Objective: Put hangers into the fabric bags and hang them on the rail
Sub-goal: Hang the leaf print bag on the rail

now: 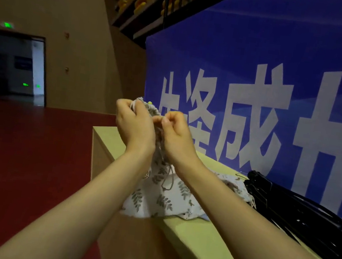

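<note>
Both forearms extended forward, left hand [134, 124] and right hand [175, 133] raised, hands fisted close together

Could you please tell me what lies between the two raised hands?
In the head view, the gathered top of the leaf-print fabric bag sits between left hand and right hand.

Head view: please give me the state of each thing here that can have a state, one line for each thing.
Left hand: closed on the bag's top edge.
Right hand: closed, pinching the bag's top.
Bag: top lifted and bunched, bottom resting on the table; no hanger visible inside.
Hangers: black, piled flat on the table, untouched.
Table: bears the bag and hangers.
</note>
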Motion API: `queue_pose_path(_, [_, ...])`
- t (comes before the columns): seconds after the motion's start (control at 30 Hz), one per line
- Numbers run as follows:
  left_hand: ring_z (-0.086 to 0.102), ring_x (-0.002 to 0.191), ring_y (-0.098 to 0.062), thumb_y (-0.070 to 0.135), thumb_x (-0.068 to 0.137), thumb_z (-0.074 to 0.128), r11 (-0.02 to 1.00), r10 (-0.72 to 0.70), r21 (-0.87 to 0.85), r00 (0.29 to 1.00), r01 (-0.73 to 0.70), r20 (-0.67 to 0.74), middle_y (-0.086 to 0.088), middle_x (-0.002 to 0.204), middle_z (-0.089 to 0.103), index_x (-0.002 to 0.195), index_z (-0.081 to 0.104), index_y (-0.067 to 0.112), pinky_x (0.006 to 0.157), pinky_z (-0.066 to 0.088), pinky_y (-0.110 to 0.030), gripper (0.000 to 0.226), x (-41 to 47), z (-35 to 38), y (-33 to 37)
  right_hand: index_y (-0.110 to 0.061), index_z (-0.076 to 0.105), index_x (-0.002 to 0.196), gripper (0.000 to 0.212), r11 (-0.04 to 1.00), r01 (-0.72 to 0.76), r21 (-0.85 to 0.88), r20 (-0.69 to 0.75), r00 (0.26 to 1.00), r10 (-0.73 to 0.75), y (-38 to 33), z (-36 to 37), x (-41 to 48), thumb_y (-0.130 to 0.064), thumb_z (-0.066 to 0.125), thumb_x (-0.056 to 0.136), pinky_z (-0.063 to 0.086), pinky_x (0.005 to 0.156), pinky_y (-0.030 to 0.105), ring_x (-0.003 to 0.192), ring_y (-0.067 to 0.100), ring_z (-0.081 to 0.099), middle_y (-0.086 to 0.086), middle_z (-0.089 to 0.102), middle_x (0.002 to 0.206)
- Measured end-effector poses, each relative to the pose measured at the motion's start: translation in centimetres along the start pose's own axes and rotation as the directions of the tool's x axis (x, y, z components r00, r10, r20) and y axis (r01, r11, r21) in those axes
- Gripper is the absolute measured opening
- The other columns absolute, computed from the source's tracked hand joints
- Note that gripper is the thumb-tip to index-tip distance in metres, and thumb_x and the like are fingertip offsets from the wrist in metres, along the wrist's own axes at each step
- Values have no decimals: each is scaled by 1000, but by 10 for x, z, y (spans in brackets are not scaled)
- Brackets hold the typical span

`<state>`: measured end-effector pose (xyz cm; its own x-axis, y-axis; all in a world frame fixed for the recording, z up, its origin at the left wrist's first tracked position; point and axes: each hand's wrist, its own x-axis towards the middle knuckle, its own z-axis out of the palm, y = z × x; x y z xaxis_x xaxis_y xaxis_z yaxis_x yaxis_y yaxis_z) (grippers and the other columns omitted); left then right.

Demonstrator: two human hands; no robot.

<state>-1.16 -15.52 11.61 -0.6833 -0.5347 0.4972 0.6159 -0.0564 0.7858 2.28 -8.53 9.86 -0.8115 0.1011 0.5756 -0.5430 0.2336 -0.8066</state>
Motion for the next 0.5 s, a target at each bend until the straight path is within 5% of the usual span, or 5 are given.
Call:
queue_pose_path(0.13, [45,62,-8,20,94,44,996,-66,77,974,50,218,4,70,45,66,39,18,49,34,-9,29,15,-20,4,-9,41,98,14,994,-92,-59,30,995,94,-3,7,-10,-16,30,102,49,77,29,88,18,58,8,61,110])
queue_pose_path(0.23, [47,70,-20,22,91,46,985,-128,156,924,75,360,-10,75,51,71,48,13,65,38,-32,22,22,-30,-4,-8,35,98,13,983,-183,-8,59,981,183,6,3,-22,-13,24,103,49,76,30,89,23,58,21,59,115])
queue_pose_path(0.37, [47,73,-21,17,90,47,960,-200,271,855,74,478,-8,73,50,68,48,16,70,39,-34,21,19,-37,-9,-8,38,100,16,991,-126,40,-6,992,127,8,-8,-27,-15,24,103,50,77,18,100,16,58,15,58,123])
queue_pose_path(0.5, [50,78,-18,18,89,50,947,-232,316,804,58,548,-5,79,54,86,55,10,74,41,-34,10,13,-37,-9,-11,38,93,18,991,-126,38,16,992,125,7,-13,-26,-15,24,104,48,85,20,104,16,57,12,61,119])
